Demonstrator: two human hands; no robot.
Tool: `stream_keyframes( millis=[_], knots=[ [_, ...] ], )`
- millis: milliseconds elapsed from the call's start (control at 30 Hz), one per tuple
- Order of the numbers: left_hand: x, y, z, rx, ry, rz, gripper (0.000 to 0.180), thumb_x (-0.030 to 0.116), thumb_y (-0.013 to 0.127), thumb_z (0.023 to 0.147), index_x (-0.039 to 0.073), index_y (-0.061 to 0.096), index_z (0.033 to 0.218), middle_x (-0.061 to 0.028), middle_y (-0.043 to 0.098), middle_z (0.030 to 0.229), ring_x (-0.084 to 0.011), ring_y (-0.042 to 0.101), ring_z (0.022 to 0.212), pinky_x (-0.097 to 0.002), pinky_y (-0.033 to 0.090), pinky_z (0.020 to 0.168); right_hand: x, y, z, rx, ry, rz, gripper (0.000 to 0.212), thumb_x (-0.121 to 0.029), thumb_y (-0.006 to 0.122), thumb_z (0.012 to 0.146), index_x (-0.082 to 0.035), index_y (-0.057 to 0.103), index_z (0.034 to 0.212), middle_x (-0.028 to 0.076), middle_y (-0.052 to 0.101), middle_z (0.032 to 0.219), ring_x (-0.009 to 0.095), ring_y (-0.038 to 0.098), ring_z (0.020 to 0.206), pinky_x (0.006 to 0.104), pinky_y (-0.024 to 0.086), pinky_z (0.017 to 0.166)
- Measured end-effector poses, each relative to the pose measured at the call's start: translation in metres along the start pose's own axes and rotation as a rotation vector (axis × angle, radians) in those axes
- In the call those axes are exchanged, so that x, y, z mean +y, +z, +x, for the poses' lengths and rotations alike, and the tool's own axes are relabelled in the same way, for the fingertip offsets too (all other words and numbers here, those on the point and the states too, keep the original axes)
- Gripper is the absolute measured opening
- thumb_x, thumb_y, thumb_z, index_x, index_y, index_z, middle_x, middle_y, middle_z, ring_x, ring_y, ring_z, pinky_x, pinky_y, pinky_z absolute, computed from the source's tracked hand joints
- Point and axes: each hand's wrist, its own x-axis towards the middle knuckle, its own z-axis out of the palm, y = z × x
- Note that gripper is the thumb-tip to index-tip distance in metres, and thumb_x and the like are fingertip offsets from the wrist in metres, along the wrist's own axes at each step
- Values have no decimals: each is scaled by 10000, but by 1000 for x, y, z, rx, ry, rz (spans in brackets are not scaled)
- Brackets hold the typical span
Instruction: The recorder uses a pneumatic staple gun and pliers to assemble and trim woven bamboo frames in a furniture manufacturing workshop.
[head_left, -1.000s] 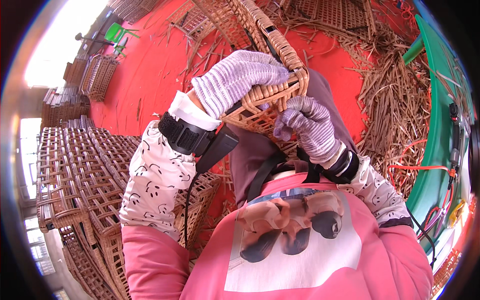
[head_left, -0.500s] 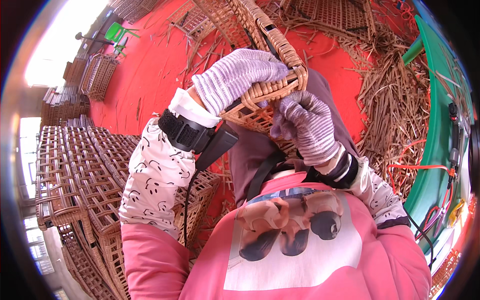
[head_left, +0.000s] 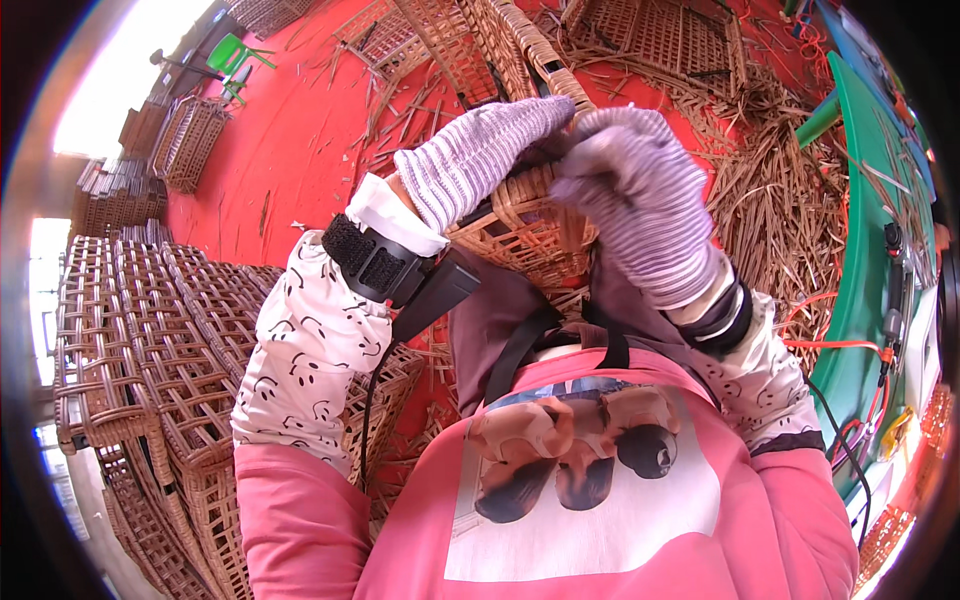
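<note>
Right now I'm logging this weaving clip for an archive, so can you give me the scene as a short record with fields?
setting: red floor strewn with cane strips
left hand: gloved, gripping the rim of a woven basket
right hand: gloved, fingers curled at the basket's upper edge
basket position: held in front of the chest
left side: stacked woven panels
right side: loose cane pile, green table
</note>
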Motion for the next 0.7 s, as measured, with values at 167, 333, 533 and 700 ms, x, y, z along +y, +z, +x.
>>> stream_keyframes(
  millis=[167,333,533,700],
  knots=[
    [-4,-18,-5,-188,662,934,243,165,482,877,10,573,1039,-127,613,998,-242,593,919,-324,469,825,26,-38,12,333,514,554,75,-92,563,853,-20,544,846,75,613,759,101,562,580,217,469,509],
    [-1,-25,1,-319,839,1069,255,167,512,830,-4,588,1004,-148,610,992,-272,587,930,-329,458,842,9,-32,23,20,679,1017,266,-251,488,906,-6,497,1009,144,629,884,130,600,579,222,483,486],
    [-1,-9,3,-248,385,628,265,149,554,761,-6,601,971,-146,616,914,-253,600,842,-308,483,774,19,-34,23,-454,708,1062,264,-277,497,904,-21,558,922,62,609,727,96,542,495,192,420,409],
    [-1,14,-4,-63,241,712,178,92,541,827,-23,554,962,-103,619,843,-148,606,758,-271,495,679,25,-45,9,-184,791,968,348,-361,508,880,-31,568,788,-14,498,569,26,414,441,163,317,396]
  ],
)
